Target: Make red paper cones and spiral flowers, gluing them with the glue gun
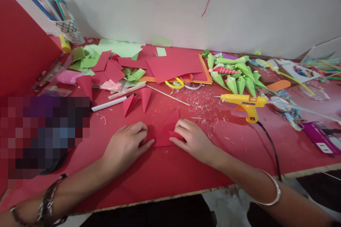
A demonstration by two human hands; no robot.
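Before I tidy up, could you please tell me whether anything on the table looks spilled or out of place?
Yes: pale shreds lie scattered over the red tabletop, mostly between the thin stick and the yellow glue gun, looking like loose, ungathered litter.

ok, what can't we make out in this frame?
All in the head view:
- Red paper: right part, behind the right hand.
- Left hand: some fingertips, curled under it.
- Yellow loop: far end, under red sheets.
- Glue gun: label text, too small.
- Cord: end, past the table edge.
- Left-side item: pixelated.
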